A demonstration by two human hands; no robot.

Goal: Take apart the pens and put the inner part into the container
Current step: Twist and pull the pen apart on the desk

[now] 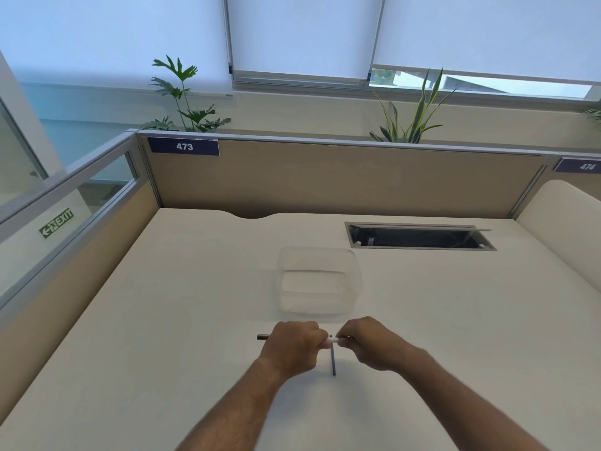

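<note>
Both hands hold one pen (332, 338) level above the desk, near the front middle. My left hand (292, 345) is closed around its left part, and the dark end (262, 337) sticks out to the left of the fist. My right hand (367, 341) pinches the right end; a short white stretch shows between the hands. A second, dark pen (333, 361) lies on the desk just below the hands, pointing toward me. The clear plastic container (320, 281) stands behind the hands, with nothing visible inside.
The cream desk (162, 304) is walled by tan partitions at the back and left. An open cable hatch (419, 237) is sunk into the desk at the back right. A rounded white panel (559, 216) borders the right side.
</note>
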